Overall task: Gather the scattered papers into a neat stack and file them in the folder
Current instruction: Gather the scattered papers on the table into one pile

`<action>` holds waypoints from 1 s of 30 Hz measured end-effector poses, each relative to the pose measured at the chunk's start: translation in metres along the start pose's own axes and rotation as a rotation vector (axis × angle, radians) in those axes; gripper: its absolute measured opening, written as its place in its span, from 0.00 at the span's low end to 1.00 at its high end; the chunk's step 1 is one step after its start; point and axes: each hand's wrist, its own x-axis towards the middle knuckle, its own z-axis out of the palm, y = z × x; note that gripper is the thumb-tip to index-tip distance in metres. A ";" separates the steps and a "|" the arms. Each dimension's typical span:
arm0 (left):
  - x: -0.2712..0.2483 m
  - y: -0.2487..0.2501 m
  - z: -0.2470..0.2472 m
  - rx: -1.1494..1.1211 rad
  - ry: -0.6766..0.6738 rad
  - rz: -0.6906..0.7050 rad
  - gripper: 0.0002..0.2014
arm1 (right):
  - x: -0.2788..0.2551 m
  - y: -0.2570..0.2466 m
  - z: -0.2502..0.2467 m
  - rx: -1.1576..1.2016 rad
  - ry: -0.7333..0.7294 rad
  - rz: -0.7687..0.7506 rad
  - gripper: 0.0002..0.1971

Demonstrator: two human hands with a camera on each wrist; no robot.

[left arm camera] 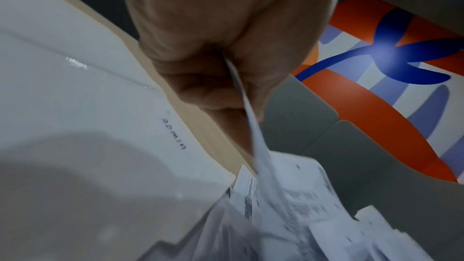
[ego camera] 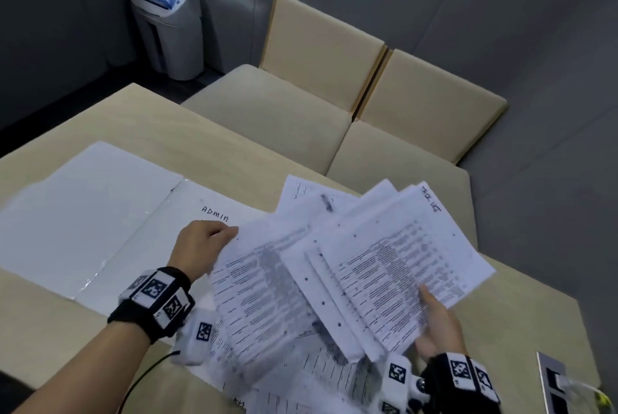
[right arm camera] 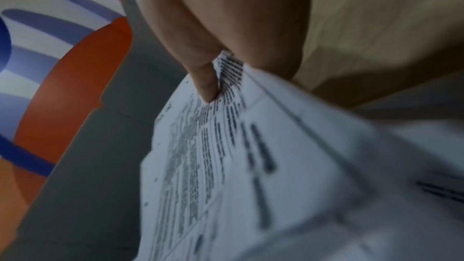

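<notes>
A fanned bundle of printed papers (ego camera: 351, 266) is lifted over the right half of the table. My left hand (ego camera: 207, 239) pinches the bundle's upper left corner; the left wrist view shows a sheet edge (left arm camera: 248, 110) caught between thumb and curled fingers. My right hand (ego camera: 434, 323) grips the lower right side, thumb on top of the printed page (right arm camera: 226, 146). Several more sheets (ego camera: 301, 377) lie flat under the bundle near the front edge. The white folder (ego camera: 100, 219) lies open at the left, with "ADMIN" written on its right flap.
The beige table (ego camera: 521, 320) carries a grey device (ego camera: 555, 383) at its front right corner. Two beige chairs (ego camera: 301, 102) stand beyond the far edge. A white and blue bin (ego camera: 167, 19) stands in the back left corner. A black cable (ego camera: 143, 377) trails from my left wrist.
</notes>
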 end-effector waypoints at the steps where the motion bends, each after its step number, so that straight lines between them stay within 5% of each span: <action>1: 0.001 -0.004 0.004 -0.010 0.051 -0.014 0.15 | 0.000 -0.001 -0.001 0.006 0.016 0.012 0.18; 3: 0.001 -0.011 0.019 -0.007 0.056 -0.038 0.11 | 0.003 0.002 0.000 -0.061 0.016 0.067 0.20; 7: -0.016 -0.014 0.062 0.108 -0.192 -0.063 0.09 | 0.000 0.015 0.008 -0.300 0.004 0.134 0.25; 10: -0.032 -0.019 0.085 0.290 -0.350 -0.087 0.18 | 0.005 0.023 0.007 -0.638 0.117 0.066 0.37; 13: -0.039 -0.016 0.094 0.371 -0.257 -0.096 0.09 | 0.008 0.030 0.007 -0.808 0.124 -0.003 0.40; 16: -0.034 -0.009 0.104 0.362 -0.177 -0.161 0.33 | 0.012 0.038 0.007 -0.858 0.079 0.000 0.48; 21: -0.026 0.009 0.125 0.254 -0.288 -0.159 0.43 | 0.018 0.052 0.014 -0.896 -0.071 -0.026 0.39; 24: -0.029 0.013 0.135 0.231 -0.337 0.000 0.47 | 0.040 0.067 -0.001 -0.935 -0.109 -0.037 0.56; 26: -0.028 0.013 0.134 0.238 -0.248 0.019 0.49 | 0.035 0.056 0.002 -0.938 -0.080 -0.041 0.58; 30: -0.021 0.008 0.119 0.200 -0.007 -0.179 0.42 | 0.021 0.032 0.012 -0.789 0.035 0.012 0.47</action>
